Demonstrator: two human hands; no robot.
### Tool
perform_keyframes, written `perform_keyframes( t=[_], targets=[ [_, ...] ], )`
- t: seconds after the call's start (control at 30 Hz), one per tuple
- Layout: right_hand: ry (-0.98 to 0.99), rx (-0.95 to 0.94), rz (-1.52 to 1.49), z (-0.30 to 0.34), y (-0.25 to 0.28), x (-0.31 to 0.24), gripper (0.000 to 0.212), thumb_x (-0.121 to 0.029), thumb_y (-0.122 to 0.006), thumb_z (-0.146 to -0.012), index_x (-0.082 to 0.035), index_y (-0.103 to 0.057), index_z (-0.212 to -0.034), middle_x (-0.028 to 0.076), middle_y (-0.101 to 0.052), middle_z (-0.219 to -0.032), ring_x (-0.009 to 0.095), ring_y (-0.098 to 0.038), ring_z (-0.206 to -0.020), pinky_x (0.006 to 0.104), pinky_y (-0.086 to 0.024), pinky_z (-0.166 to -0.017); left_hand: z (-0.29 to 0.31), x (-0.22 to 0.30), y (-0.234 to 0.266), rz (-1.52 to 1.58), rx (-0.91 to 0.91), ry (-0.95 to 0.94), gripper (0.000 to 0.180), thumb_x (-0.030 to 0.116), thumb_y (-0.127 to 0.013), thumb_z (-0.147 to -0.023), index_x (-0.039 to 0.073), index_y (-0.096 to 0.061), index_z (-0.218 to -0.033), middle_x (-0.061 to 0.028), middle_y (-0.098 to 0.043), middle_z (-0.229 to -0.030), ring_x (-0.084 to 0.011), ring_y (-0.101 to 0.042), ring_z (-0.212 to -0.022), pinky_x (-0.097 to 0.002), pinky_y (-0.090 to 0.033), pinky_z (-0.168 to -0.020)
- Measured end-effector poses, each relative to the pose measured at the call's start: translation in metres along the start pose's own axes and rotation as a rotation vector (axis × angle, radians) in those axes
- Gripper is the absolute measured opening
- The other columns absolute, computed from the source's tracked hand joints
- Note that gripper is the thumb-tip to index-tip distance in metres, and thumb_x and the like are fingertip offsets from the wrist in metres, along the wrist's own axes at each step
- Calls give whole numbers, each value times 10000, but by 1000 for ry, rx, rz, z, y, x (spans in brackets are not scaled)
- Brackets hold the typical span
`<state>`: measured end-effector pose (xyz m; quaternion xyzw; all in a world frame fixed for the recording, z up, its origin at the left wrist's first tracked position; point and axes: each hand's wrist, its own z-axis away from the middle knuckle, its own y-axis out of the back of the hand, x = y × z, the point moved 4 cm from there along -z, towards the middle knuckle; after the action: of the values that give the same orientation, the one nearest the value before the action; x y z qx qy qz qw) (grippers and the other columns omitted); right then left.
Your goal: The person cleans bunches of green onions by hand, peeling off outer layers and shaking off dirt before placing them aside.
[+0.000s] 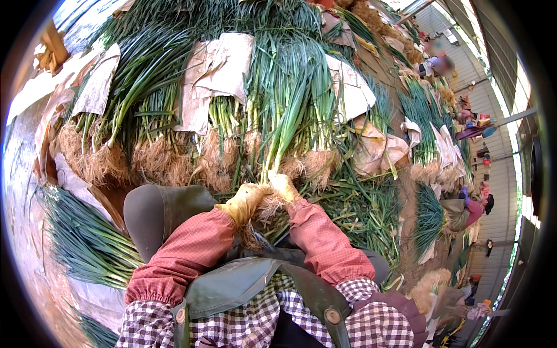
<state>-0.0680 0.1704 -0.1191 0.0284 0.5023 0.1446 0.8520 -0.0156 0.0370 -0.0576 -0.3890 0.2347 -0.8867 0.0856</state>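
Observation:
Both my hands wear yellow gloves and meet at the root end of a few green onions, whose stalks and leaves point away from me over the pile. My right hand is closed round the pale lower stalks. Just left of it, my left hand is closed at the same root end, its fingertips partly hidden. Pale stringy roots hang out below the gloves. Beyond them lies a row of green onions with brown roots toward me, partly covered by pale sheets.
Cleaned-looking green onions lie at my left on a plastic sheet. Loose green leaves litter the ground at right, beside a dirt path. More onion rows and a person are farther right. My knee stands close by my left arm.

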Motion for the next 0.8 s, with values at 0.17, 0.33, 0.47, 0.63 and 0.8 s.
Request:
perform_keyframes(
  t=[0.17, 0.33, 0.47, 0.63, 0.8],
  targets=[
    [97, 128, 349, -10, 2, -13, 414, -368, -503, -862, 15, -604, -742, 29, -540, -590, 148, -488, -547, 310, -384, -504, -9, 0, 2, 187, 70, 11, 196, 137, -615, -726, -42, -616, -808, -98, -612, -710, -175, -565, -602, -279, -442, -559],
    [10, 128, 458, 4, -5, -57, 493, -443, -468, -843, 32, -596, -807, 143, -588, -682, 257, -546, -638, 356, -415, -603, -18, 9, 18, -94, 324, -206, 138, 104, -605, -714, -19, -597, -775, -86, -588, -650, -167, -543, -546, -289, -437, -524],
    [-79, 91, 448, -5, -7, -46, 517, -460, -459, -832, 36, -598, -874, 188, -612, -792, 303, -582, -751, 379, -427, -690, -20, 9, 12, 358, 254, -186, 110, -12, -578, -709, 9, -564, -815, -75, -561, -663, -181, -539, -536, -286, -450, -495],
    [-130, 70, 337, -17, 1, -28, 497, -430, -447, -850, 39, -606, -891, 167, -624, -793, 294, -585, -756, 379, -434, -703, -17, 16, 1, 302, 191, -228, 130, 59, -593, -758, 24, -554, -877, -48, -557, -691, -150, -527, -570, -266, -431, -492],
    [-235, 592, -158, 3, 51, -92, 270, -287, -482, -874, -43, -583, -930, 33, -535, -674, 134, -490, -540, 272, -396, -416, 8, 37, -9, 27, 125, -445, 143, 137, -558, -840, 40, -490, -919, -13, -513, -712, -100, -484, -610, -251, -420, -531]
  ],
)
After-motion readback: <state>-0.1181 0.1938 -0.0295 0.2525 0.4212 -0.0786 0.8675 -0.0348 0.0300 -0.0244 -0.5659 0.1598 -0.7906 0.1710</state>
